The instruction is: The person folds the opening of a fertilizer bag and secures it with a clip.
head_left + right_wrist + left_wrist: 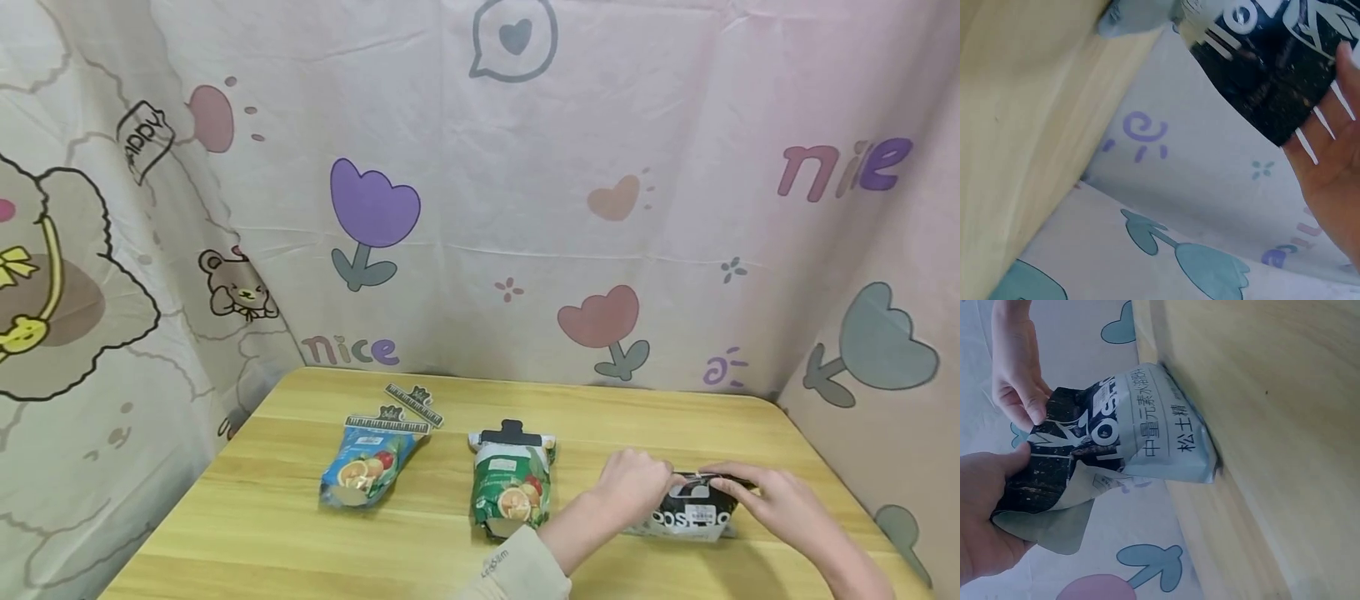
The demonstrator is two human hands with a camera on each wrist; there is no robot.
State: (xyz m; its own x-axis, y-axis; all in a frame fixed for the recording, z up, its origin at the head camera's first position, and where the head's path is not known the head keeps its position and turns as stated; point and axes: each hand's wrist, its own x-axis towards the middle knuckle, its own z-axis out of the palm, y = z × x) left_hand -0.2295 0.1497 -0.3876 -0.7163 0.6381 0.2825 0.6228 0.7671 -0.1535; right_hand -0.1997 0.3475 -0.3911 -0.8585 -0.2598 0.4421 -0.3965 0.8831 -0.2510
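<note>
A black and silver fertilizer bag stands on the table's right side, its white lettering facing me. My left hand pinches its top edge at the left corner. At the right corner my right hand grips the same edge. In the left wrist view the thumb of my left hand lies on the front of the bag, the fingers behind it. The right wrist view shows my right hand with its thumb on the bag's black top, the fingers behind.
A green fruit-print bag with a black clip stands left of my left hand. Farther left is a blue bag, closed with a piano-key clip. Another such clip lies loose behind it on the wooden table.
</note>
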